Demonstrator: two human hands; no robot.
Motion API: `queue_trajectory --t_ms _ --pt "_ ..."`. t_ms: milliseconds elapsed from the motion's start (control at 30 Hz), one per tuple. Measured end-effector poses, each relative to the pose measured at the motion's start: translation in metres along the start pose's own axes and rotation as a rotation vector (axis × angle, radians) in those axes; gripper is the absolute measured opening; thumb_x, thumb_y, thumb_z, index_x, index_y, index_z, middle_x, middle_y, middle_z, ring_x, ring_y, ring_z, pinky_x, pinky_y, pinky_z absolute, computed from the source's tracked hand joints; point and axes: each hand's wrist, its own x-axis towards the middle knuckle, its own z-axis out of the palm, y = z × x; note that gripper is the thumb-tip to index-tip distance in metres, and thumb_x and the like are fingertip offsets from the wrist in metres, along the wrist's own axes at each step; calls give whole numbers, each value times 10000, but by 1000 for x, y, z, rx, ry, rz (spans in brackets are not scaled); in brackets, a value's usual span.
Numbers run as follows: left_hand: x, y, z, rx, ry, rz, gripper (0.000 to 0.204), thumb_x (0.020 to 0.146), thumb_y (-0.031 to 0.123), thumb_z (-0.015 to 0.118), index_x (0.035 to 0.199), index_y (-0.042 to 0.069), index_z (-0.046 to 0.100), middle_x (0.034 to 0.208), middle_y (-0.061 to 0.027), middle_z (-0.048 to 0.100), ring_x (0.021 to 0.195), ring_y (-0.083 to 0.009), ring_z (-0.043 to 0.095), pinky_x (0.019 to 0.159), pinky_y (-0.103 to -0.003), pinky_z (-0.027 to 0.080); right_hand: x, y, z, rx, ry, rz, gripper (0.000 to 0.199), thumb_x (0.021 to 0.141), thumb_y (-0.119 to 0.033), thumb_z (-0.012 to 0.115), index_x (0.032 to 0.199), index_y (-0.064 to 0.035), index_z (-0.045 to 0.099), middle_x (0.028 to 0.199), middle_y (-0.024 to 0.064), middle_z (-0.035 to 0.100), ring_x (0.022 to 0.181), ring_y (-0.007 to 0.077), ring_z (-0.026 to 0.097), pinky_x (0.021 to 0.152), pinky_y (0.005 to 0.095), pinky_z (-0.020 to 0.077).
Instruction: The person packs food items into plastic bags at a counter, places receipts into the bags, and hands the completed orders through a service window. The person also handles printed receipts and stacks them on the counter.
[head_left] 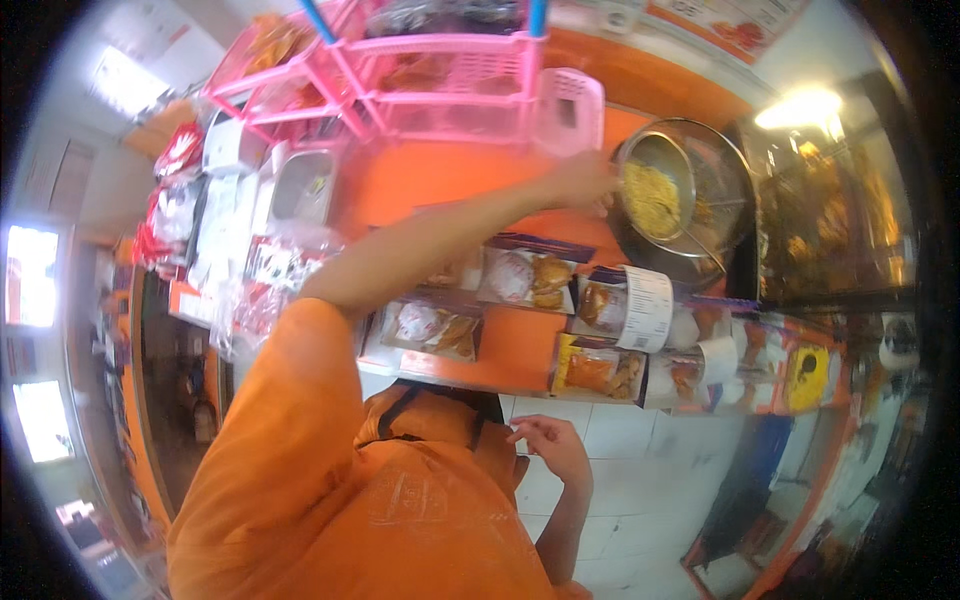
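Filled food boxes (432, 330) line the tabletop's (390, 190) near edge; yellow food (650, 197) remains in the strainer (691, 200) by the far right corner, blurred left hand (585, 182) beside it, grip unclear, right hand (553, 443) half-curled, empty.

Poster (735, 22) — printed number; slip (648, 308) — illegible

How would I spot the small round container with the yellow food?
Find the orange counter and follow it far right to the wide, round, metal-rimmed pan. There, just right of the left hand, is a smaller round container. Its bright yellow food sets it apart from the darker pan.
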Motion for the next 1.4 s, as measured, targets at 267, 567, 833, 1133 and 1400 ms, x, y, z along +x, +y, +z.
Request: queue_trajectory --t_ms 267,567,833,1133,1400 --pt "-231 49 -107 -196 214 -16 561 994 148 612 1527 69 455 956 -76 724 878 -157 690 797 -321 557 53 -57 15 -485 -141 60 336 963 -290 712 986 44 742 822 85 732 639 120 666 581 276 515" --pt "-432 -18 -21 646 760 -147 657 841 127 795 1446 47 551 1122 -156 698 1080 -294 677 932 -413 531 146 -5 68 -579 492 -341 409 962 -289 682 1225 25 676 960 174 740 881 274 713 825 385 545" --pt "-535 -90 -68 399 613 -38 637 752 191 876 1335 83 645 1450 -136 568 1360 -405 488 1107 -507 429 169 43 95 -788 831 -194 318 1010 -177 528 1199 38 666 1045 258 715 974 417 697 847 464 526" --pt "-599 -173 -149 623 510 -148 719 779 182 831 1441 118 559 1564 -164 436 1486 -430 325 1172 -570 328 135 12 201 -550 1122 -280 404 1057 -302 538 1310 -7 650 1165 196 732 1122 321 686 964 397 508" --pt "-596 -136 -163 640 612 -88 530 832 70 746 1351 56 638 1401 -154 612 1378 -360 496 1130 -494 394 160 67 299 -845 899 -453 340 903 -198 709 1224 -86 712 1317 126 666 1180 350 589 976 472 480"
